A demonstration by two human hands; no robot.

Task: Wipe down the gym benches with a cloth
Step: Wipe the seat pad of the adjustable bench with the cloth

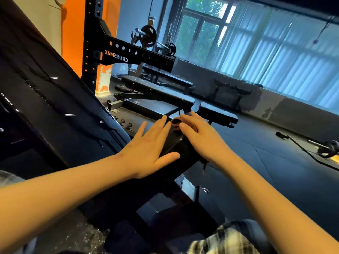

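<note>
Now, fingers [160,125] straight, left hand [148,149] rests on the bench [173,146], right hand [200,139] presses cloth [176,122] at its edge.

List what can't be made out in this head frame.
Cloth: head view, mostly under the right hand; size and colour unclear.
Bench pad: head view, covered by the left hand and right hand; wiped or not, cannot tell.
Barbell: head view, cut off by the right edge.

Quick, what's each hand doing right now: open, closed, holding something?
Left hand: open, flat on the bench pad, holding nothing.
Right hand: open, pressing the dark cloth onto the pad.
</note>
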